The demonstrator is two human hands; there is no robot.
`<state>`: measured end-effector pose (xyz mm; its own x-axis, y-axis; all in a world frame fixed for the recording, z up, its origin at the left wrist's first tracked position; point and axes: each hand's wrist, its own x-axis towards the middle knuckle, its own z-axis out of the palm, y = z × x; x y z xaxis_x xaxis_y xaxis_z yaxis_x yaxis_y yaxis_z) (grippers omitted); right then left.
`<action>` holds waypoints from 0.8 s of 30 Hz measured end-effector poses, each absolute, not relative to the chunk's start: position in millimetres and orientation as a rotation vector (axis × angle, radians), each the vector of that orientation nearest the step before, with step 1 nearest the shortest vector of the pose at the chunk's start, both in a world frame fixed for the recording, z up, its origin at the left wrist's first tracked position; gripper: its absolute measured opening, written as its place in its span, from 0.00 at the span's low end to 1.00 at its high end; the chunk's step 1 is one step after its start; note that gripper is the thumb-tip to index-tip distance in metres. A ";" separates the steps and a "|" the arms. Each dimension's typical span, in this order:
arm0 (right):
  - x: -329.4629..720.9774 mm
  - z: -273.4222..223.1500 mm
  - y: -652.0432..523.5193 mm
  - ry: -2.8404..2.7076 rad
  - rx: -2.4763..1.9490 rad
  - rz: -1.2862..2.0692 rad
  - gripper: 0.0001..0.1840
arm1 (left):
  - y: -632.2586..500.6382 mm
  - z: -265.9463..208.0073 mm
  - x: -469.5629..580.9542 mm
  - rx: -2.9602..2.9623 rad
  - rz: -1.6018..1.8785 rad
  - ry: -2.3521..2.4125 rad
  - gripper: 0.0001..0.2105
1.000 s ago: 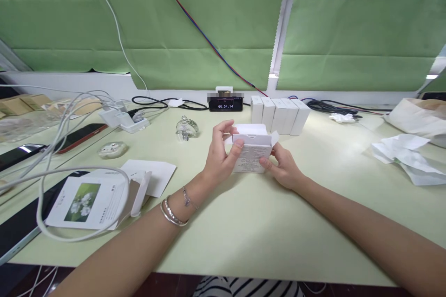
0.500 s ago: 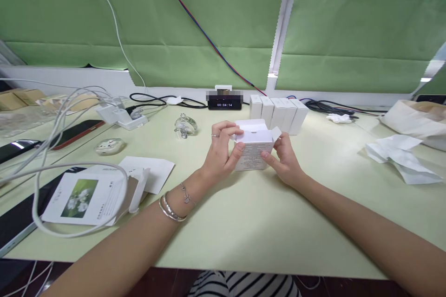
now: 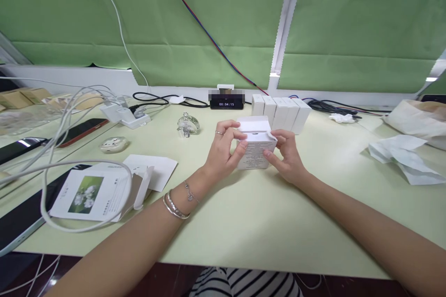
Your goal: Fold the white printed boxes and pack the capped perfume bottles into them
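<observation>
Between my two hands stands a small white carton [image 3: 256, 155] with grey print on its near side. Its top lid is raised at the back. My left hand [image 3: 226, 148] grips the carton's left side, fingers at the top edge and thumb on the front. On the right, my right hand [image 3: 287, 155] is closed on the other side, its thumb on the printed face and its fingertips at the folded-in side flap. What lies inside the carton cannot be seen. A clear round glass bottle [image 3: 188, 124] rests on the table to the left.
Several white boxes [image 3: 284, 111] stand in a row behind the carton, near a black timer [image 3: 226, 102]. An opened flower-print box [image 3: 87, 195] lies left under a white cable. Crumpled white paper [image 3: 406, 155] and a cloth bag [image 3: 418, 118] are at right.
The right side flap, upright before, is now folded inward by my right fingers. My left hand still holds the carton. The view has shifted slightly.
</observation>
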<state>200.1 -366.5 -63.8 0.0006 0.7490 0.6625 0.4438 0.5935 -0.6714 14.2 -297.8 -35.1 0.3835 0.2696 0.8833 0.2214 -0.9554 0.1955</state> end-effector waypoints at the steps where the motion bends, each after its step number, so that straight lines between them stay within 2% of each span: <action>1: 201.0 -63.5 -366.7 -1.643 -1.023 0.302 0.18 | -298.0 -34.8 14.2 2.573 1.660 0.453 0.06; 15: 202.2 -57.4 -368.8 -1.655 -1.000 0.224 0.15 | -298.0 -39.0 18.9 2.597 1.782 0.531 0.05; 20: 199.9 -58.9 -367.3 -1.664 -0.973 0.120 0.17 | -299.0 -38.8 23.6 2.524 1.906 0.308 0.14; 24: 199.5 -57.3 -367.5 -1.666 -0.968 -0.010 0.18 | -297.9 -40.3 26.1 2.477 1.877 0.212 0.17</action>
<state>199.5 -367.5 -57.3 -0.0085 0.5812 0.8137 0.5909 0.6594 -0.4648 26.1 -297.9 -40.3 0.2646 0.1243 0.9563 0.0920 -0.9904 0.1032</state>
